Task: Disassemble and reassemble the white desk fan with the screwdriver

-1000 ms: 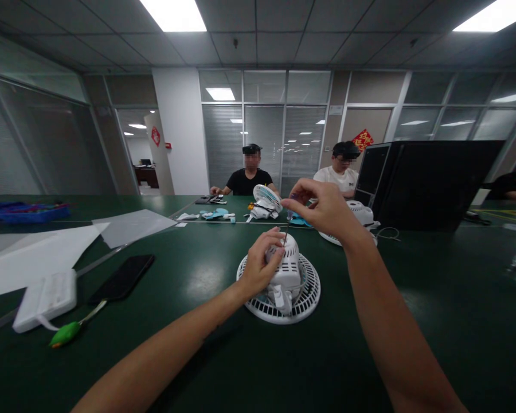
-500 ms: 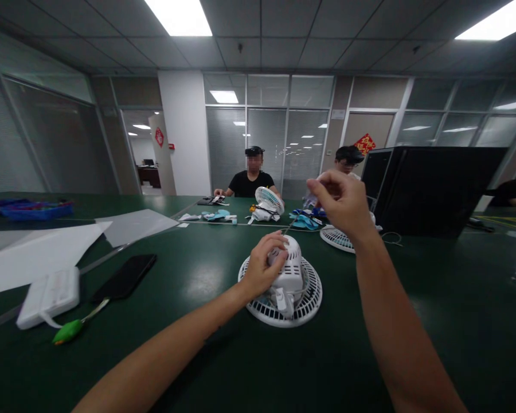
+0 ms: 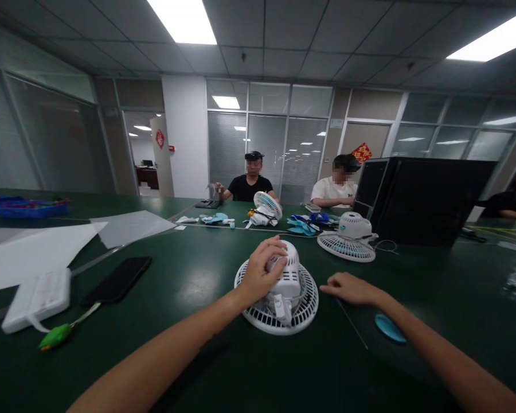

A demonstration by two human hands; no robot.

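Observation:
A white desk fan (image 3: 289, 275) lies face down on the table, its round grille underneath and motor housing on top. My left hand (image 3: 264, 269) is wrapped over the left side of that housing. To the right of the fan, my right hand (image 3: 350, 288) rests low at the tabletop with its fingers curled. From beneath it runs the thin metal shaft of a screwdriver (image 3: 353, 325), pointing toward me; its handle is hidden by the hand. A light-blue oval piece (image 3: 390, 328) lies beside my right forearm.
Another white fan (image 3: 348, 238) lies face down ahead on the right, before a black computer case (image 3: 430, 201). A third small fan (image 3: 265, 209) and blue parts (image 3: 303, 225) are farther back. A phone (image 3: 119, 280) and white power bank (image 3: 38, 298) lie left. Two people sit opposite.
My right hand has come down from above the fan to the table on its right, bringing the screwdriver along. My left hand stays on the fan housing.

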